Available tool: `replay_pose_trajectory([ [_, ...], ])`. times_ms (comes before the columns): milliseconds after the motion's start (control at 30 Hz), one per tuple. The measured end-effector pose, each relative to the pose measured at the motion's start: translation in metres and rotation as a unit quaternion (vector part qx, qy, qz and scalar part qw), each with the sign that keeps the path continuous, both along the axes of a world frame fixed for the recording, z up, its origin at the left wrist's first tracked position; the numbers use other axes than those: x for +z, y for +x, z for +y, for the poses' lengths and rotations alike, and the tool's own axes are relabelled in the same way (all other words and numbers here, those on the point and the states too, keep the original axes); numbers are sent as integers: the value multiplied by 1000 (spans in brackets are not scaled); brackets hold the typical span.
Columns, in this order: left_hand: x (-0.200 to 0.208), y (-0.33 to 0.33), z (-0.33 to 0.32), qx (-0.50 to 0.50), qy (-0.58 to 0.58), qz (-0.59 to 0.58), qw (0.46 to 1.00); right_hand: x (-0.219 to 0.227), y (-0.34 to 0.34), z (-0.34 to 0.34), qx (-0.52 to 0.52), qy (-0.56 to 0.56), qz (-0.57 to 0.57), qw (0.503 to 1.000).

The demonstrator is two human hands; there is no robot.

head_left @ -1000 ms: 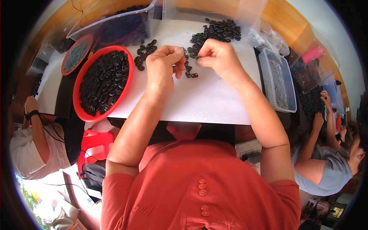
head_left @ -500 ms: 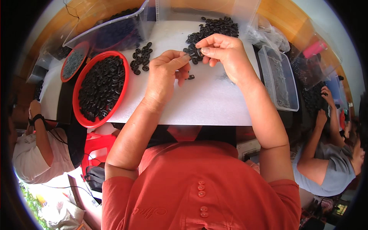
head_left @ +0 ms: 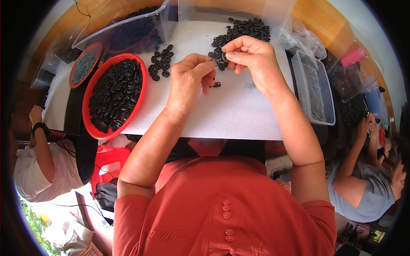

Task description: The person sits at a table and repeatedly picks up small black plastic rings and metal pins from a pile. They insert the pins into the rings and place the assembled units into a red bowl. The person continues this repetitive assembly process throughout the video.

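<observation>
Above the white work surface [head_left: 239, 123], my two hands are close together with thumbs and fingertips pinched. Between the thumb and forefinger of my right hand [head_left: 253, 57] is a small black oval piece [head_left: 225, 58], part of it covered by the fingers. My left hand [head_left: 190, 79] is closed in a pinch just to its left; whatever its fingertips grip is hidden. Below those fingers shows another small black piece [head_left: 217, 85]; I cannot tell whether it lies on the surface or touches the hand. A heap of black oval pieces [head_left: 247, 32] spreads behind my right hand.
Loose black ovals [head_left: 161, 62] lie left of my hands, beside a red basin [head_left: 141, 96] full of them. A smaller red basin [head_left: 71, 79] holds grey bits. Clear bins stand behind. At right is a clear tray [head_left: 332, 113] of small pieces. People sit on both sides.
The whole view has shifted slightly. My hands keep nearly the same pinched pose around the small pieces. At the far right, another person's hands have moved lower and closer together.
</observation>
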State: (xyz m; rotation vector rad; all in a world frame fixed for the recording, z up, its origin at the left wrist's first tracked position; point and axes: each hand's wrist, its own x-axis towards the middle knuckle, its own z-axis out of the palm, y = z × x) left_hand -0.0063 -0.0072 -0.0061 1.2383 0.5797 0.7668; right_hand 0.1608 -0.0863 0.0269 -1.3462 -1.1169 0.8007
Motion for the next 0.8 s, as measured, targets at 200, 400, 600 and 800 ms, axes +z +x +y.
replay_pose_trajectory([
  [200, 0, 0, -1, -6, 7, 4, 1000, -1, -3, 0, 12, 4, 1, 1000],
  [400, -1, -1, -1, -9, 10, -10, 1000, -1, -4, -1, 15, 21, -16, 1000],
  [600, -1, 0, -1, -12, 3, -14, 1000, -3, -11, 1, 0, 41, -35, 999],
  [800, 3, 3, -8, 9, 29, -78, 996, 0, -2, 1, 37, -2, 30, 999],
])
